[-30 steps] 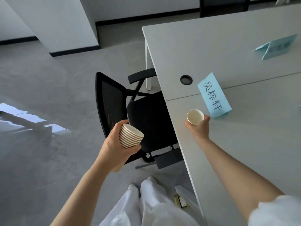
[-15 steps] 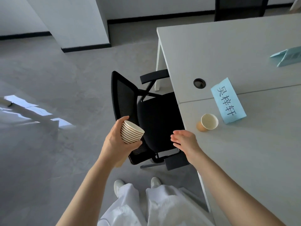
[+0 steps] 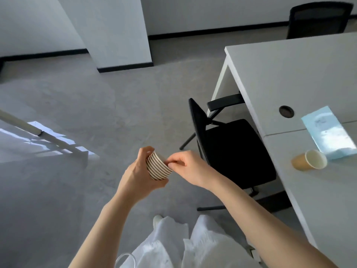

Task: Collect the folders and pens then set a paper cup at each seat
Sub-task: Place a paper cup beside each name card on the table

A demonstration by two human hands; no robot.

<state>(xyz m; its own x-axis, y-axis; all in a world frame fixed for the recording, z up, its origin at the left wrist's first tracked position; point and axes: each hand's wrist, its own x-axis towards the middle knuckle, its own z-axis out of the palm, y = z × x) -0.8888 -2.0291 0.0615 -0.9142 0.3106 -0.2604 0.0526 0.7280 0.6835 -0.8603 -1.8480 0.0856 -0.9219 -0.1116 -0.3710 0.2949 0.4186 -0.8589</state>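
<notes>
1. Paper, tan on the outside and cream inside: we see a nested stack of ribbed paper cups [image 3: 158, 167], its rolled rims forming pale bands, tilted with the mouth facing up and right.
2. Our left hand [image 3: 138, 175] grips the stack around its lower part, fingers curled round it, held in the air above the grey floor [image 3: 81, 105].
3. Our right hand [image 3: 188, 167] pinches the rim of the topmost cup with thumb and fingertips.
4. One single tan paper cup [image 3: 309, 160] stands on the pale grey worktop [image 3: 289, 74], near its edge, touching or just beside a light blue folded name card [image 3: 328, 132].
5. A black mesh office chair [image 3: 228, 146] sits tucked against the worktop beside that cup.
</notes>
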